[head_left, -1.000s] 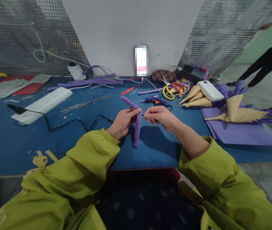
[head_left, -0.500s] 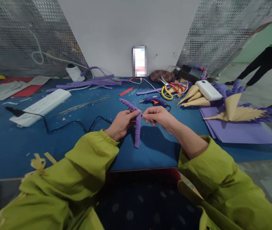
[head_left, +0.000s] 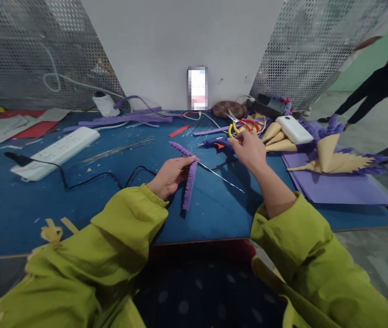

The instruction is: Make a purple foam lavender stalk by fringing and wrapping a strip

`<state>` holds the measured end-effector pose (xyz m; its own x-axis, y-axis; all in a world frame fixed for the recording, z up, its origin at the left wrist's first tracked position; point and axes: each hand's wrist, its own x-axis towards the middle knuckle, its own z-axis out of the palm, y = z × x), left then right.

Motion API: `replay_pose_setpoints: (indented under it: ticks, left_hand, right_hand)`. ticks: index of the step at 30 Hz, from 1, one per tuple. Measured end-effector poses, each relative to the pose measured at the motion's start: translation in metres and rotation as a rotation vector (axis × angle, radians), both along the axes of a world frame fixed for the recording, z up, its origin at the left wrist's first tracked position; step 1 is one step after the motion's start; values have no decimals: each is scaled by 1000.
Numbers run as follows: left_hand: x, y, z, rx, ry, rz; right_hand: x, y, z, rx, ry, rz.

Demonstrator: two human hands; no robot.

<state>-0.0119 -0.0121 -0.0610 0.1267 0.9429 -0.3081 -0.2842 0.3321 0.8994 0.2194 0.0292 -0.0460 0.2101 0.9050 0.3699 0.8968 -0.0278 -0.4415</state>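
My left hand (head_left: 175,175) is closed in a pinch on a purple fringed strip (head_left: 188,189). The strip's curled upper part (head_left: 180,148) points up and left, while its loose tail hangs toward the table. A thin wire stem (head_left: 226,177) slants down to the right from the pinch. My right hand (head_left: 251,148) is at the rear of a blue glue gun (head_left: 212,142), beside scissors with yellow and red handles (head_left: 248,124). Its fingers are bent and partly hidden, so I cannot make out whether they grip the gun.
A white power strip (head_left: 57,152) and loose wires (head_left: 121,149) lie to the left. At the back stands a phone (head_left: 198,89). Tan paper cones (head_left: 281,146), a white power bank (head_left: 294,130) and purple sheets (head_left: 344,191) are at the right. A person (head_left: 378,86) stands beyond.
My right hand has left the purple strip's wire and moved right and away from me to the glue gun. The wire now shows at full length. The strip's tail has swung slightly left.
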Motion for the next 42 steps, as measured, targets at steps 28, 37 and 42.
replay_pose_setpoints:
  ticks: [28, 37, 42]
  left_hand:
    - [-1, -2, 1, -54, 41, -35]
    - [-1, 0, 6, -19, -18, 7]
    - [-3, 4, 8, 2, -55, 43]
  right_hand:
    - [-2, 25, -27, -432, 1067, 119]
    - [2, 8, 0, -185, 1472, 447]
    - [-4, 1, 1, -295, 1506, 631]
